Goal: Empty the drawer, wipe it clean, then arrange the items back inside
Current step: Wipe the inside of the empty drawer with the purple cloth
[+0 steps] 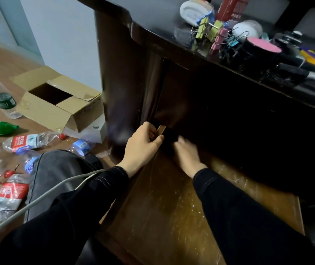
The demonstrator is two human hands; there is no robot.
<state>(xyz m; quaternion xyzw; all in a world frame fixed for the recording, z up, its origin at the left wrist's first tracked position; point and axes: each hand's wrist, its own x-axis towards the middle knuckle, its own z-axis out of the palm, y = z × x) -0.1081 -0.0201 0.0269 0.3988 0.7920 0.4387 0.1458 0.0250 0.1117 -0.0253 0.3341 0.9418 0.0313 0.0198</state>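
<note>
Roughly midway: drawer out and bare, clips up on the bench. Left hand grips its far-left edge; right hand inside, blurred, grip unclear. Wipe and refill look pending.

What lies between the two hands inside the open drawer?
In the head view, a small dark block with a tan edge lies between them in the drawer; the left hand pinches it, the blurred right hand is beside it.

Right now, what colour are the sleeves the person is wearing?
The sleeves are black with pale cuff stitching, seen in the head view.
</note>
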